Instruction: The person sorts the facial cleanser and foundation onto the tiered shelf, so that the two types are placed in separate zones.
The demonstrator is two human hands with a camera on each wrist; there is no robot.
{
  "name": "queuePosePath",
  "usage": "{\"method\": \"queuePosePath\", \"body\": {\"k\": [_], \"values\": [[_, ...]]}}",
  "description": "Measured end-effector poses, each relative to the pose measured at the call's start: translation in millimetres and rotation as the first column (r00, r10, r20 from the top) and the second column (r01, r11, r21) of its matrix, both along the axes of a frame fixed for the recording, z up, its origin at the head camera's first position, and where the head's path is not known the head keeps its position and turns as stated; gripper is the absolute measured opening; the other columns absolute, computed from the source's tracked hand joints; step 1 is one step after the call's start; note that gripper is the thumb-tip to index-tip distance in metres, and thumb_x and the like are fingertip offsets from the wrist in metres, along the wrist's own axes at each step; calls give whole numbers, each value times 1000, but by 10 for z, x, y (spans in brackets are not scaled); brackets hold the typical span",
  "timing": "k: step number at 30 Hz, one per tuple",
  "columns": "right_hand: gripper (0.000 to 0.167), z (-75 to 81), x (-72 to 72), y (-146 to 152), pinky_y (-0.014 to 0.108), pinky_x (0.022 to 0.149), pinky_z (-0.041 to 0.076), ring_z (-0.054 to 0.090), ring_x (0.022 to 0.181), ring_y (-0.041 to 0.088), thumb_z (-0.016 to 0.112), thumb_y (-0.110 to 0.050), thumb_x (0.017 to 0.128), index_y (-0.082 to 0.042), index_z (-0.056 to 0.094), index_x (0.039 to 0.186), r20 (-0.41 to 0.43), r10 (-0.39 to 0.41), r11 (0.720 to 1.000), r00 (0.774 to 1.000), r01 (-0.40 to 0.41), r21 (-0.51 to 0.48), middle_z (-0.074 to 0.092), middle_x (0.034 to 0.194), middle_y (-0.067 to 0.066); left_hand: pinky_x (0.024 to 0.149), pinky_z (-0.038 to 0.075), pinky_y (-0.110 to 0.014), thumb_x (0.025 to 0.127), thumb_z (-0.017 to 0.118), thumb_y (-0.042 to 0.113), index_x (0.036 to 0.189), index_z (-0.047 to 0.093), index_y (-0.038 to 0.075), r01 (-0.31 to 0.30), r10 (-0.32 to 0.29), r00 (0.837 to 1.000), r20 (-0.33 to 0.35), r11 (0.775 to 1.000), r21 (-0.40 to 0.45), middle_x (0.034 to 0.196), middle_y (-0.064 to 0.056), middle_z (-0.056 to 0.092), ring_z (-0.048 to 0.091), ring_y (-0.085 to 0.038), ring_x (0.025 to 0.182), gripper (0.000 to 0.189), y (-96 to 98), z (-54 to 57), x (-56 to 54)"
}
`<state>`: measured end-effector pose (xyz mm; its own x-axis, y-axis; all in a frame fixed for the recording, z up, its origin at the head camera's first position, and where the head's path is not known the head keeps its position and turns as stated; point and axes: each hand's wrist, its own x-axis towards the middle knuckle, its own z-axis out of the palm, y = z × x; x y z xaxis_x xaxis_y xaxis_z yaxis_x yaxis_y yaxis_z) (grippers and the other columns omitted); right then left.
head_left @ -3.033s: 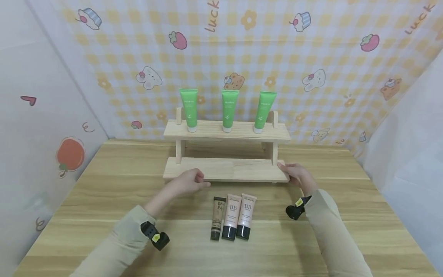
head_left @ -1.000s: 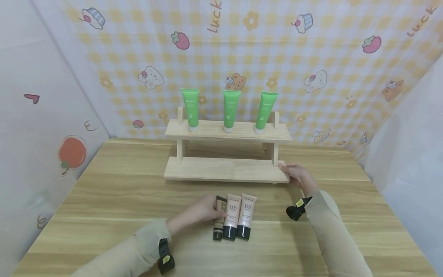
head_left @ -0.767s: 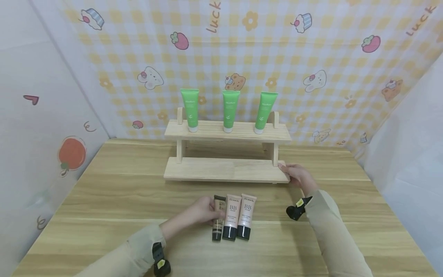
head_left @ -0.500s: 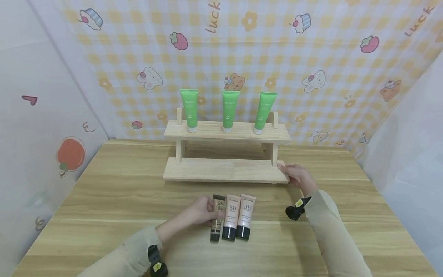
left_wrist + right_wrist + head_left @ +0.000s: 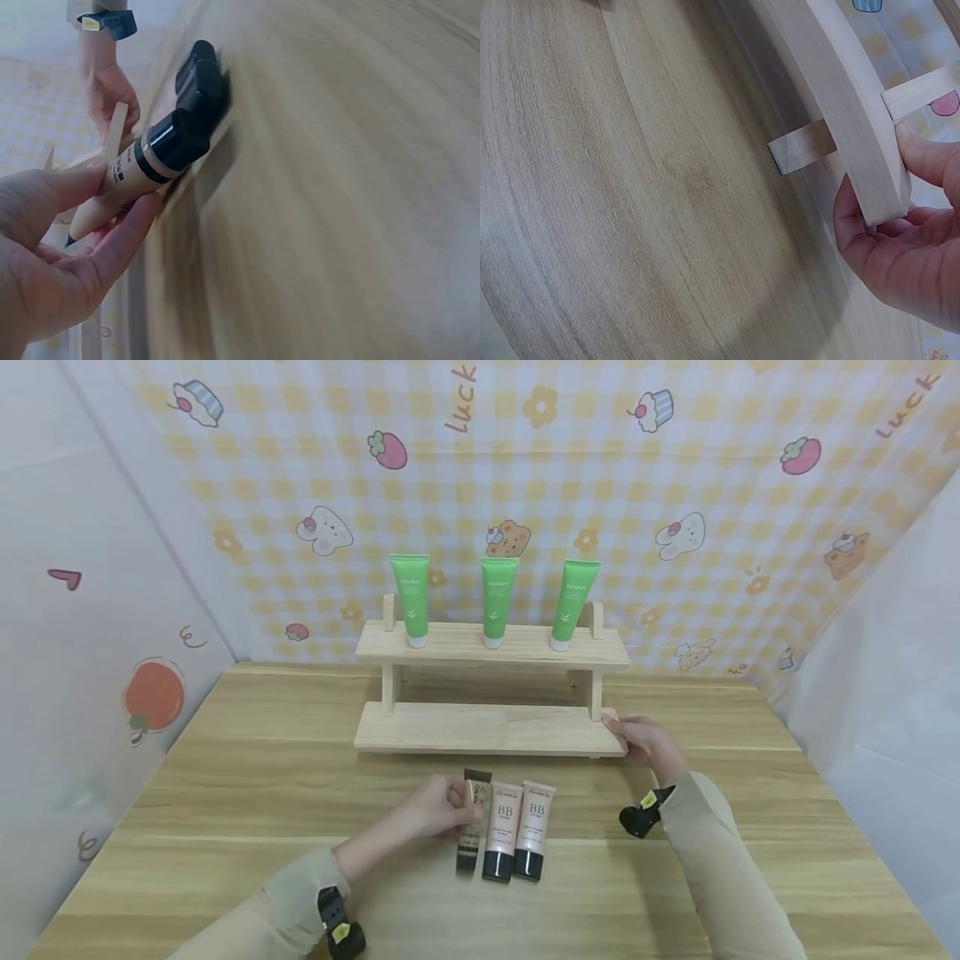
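Observation:
My left hand [image 5: 437, 807] pinches a slim gold-brown cosmetic tube [image 5: 471, 838] with a black cap. In the left wrist view the tube [image 5: 124, 180] sits between thumb and fingers, its cap tilted up and off the table. Right beside it lie two pink BB cream tubes [image 5: 503, 828] with black caps, flat on the table. My right hand [image 5: 647, 742] grips the right end of the lower board of a two-tier wooden shelf [image 5: 480, 728]. Up close, the thumb is on top of the board [image 5: 862, 127] and the fingers curl beneath it.
Three green tubes [image 5: 496, 602] stand on their white caps along the upper tier, the right one leaning. The wood-grain table [image 5: 285, 718] ends at a checkered cloth backdrop [image 5: 450, 485], with pale cloth walls on both sides.
My left hand came from the shelf's front edge to the gold-brown tube, pinched it, and has just lifted it slightly, toward the shelf. The right hand stays on the shelf.

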<state>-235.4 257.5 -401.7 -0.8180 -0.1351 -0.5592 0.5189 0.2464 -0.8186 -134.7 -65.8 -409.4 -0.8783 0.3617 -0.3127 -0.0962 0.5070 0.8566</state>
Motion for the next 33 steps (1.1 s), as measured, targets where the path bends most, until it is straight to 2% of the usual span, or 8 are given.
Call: {"method": "queuePosePath", "body": {"k": [3,6,10,13,19,26,33], "values": [[68,5,2,7,44,112,27,39,121,27,35,-30,97,13,3,140,-4,-3,1000,1000,3,-6,21,144,31,61,55,-27,78,69,16,96,56,-6,15,-15,999,-29,1000,0,78,-11,63,59,-15,64,32,36,38,-42],[69,-6,-5,18,44,111,28,46,112,21,36,-30,97,13,4,140,-8,0,1000,1000,0,-7,26,141,29,61,56,-27,77,70,15,100,56,-8,18,-18,999,-40,1000,0,81,-12,63,60,-16,65,35,80,78,-76],[69,-9,-9,10,44,112,28,43,121,28,36,-30,97,13,4,140,6,-10,1000,1000,11,-19,24,142,31,64,57,-28,76,71,15,105,54,-9,18,-19,998,-57,1000,-24,87,-14,64,61,-16,72,41,141,137,-126],[69,-4,-6,-1,44,112,26,29,132,33,35,-30,97,12,2,141,17,-18,999,1000,19,-27,16,146,32,68,56,-28,76,72,18,106,54,-8,25,-29,997,-76,998,-52,90,-14,65,62,-17,75,44,179,169,-160],[69,-7,-10,10,45,113,25,23,135,35,35,-31,97,12,1,141,19,-13,1000,1000,13,-15,14,146,32,72,55,-29,76,72,19,105,56,-6,26,-32,995,-98,998,-55,92,-14,65,62,-17,78,41,256,210,-195],[68,-1,-26,6,43,112,26,21,136,37,36,-30,97,10,2,142,29,-41,999,999,42,-20,15,147,31,76,55,-30,75,73,21,111,54,-4,9,-12,995,-101,1000,-30,100,-14,63,61,-20,87,48,327,235,-256],[69,14,-27,13,42,113,25,20,137,37,35,-28,98,10,-2,141,30,-38,999,999,39,-26,14,147,30,73,55,-27,76,73,23,110,54,-2,5,-4,996,-89,1000,12,96,-11,63,61,-17,83,47,398,249,-344]]}}
